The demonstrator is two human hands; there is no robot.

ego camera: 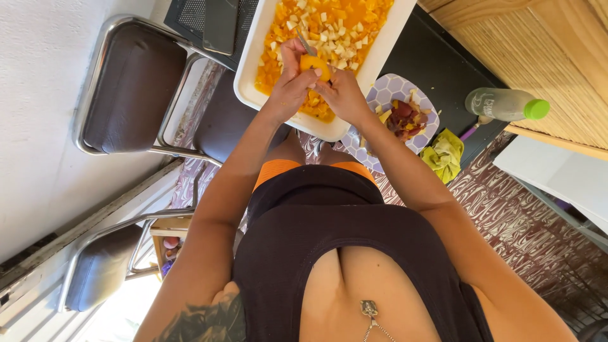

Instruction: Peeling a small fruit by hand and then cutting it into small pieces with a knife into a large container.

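From my remote seat, the largest thing in play is the long white tray (250,82). It lies on the dark table (437,63) and runs away from the person, heaped with diced orange and pale fruit cubes. Just right of its near end sits a patterned plate (386,88) holding peels and reddish scraps, with a crumpled green cloth (443,152) beside that.

Both hands meet over the near end of the tray. The left hand (288,85) is curled shut around an orange fruit (315,63), thumb raised. The right hand (347,95) pinches the same fruit from the other side with its fingertips pressed together. The fruit is held above the diced heap, not resting on it.

I judge the step in hand to be cutting this piece down over the tray, so that the bits fall among the cubes already there. The next move calls for a steady grip on the fruit and a short, controlled draw of the blade, with the fingertips kept out of its path.

The fruit looks roundish, so I cannot give it a clear long axis. The knife blade (306,45) rises from it, its long axis pointing away from the person and slightly left, along the tray. The handle is hidden, so I cannot tell which hand grips it.
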